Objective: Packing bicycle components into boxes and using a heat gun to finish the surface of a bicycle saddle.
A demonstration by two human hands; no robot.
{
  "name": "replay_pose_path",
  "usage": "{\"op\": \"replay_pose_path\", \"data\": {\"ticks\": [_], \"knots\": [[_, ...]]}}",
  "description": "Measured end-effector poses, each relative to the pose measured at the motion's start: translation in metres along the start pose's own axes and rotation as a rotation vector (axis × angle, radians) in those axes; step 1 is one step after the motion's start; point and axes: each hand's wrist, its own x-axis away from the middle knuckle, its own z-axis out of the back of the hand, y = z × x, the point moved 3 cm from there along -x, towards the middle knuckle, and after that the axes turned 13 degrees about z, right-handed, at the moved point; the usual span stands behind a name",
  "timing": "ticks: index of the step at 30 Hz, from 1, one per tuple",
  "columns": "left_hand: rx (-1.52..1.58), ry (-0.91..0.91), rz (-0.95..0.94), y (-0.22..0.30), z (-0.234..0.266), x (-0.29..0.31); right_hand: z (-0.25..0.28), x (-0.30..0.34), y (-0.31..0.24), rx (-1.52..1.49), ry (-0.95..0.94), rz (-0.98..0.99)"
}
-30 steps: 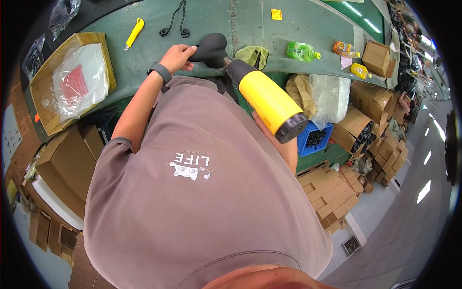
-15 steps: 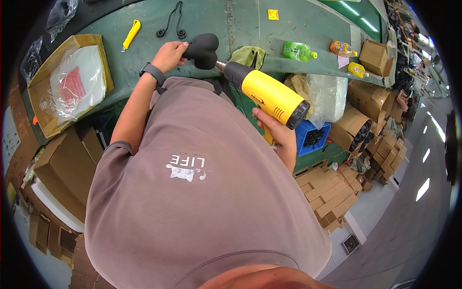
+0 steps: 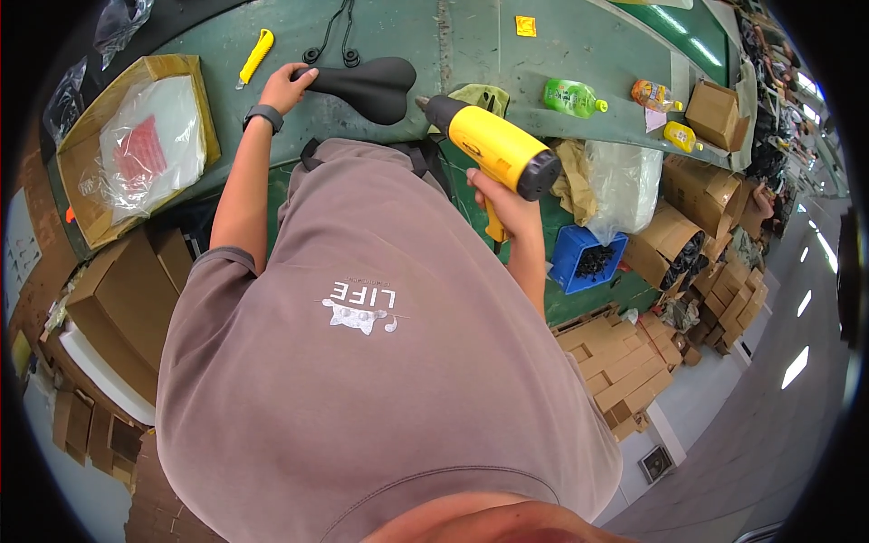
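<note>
A black bicycle saddle [image 3: 378, 89] is held by its narrow nose in my left hand [image 3: 286, 89], its smooth top facing up over the near part of the green table. My right hand [image 3: 507, 204] grips the handle of a yellow and black heat gun [image 3: 493, 145]. The metal nozzle points left at the saddle's wide rear end, with a small gap between them. Behind the heat gun's front lies an olive-green cloth item [image 3: 480, 97], partly covered. Just beyond the saddle is a pair of black metal rails [image 3: 331, 56] on the table.
On the green table [image 3: 489, 54] lie a yellow cutter knife [image 3: 257, 57], a yellow packet [image 3: 525, 26] and several bottles, one green [image 3: 574, 97]. A carton with plastic-wrapped contents [image 3: 210, 109] stands at left. A blue bin of black parts [image 3: 570, 258] and cardboard boxes [image 3: 704, 199] are at right.
The saddle has turned from nearly edge-on to showing its full top, and my left hand has moved left. The heat gun has shifted slightly left and up, still pointing at the saddle.
</note>
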Motion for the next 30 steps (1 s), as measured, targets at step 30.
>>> {"op": "replay_pose_path", "data": {"ticks": [30], "knots": [[-0.158, 0.240, -0.202, 0.019, -0.021, -0.013, -0.016, -0.012, 0.067, 0.503, -0.107, 0.683]]}}
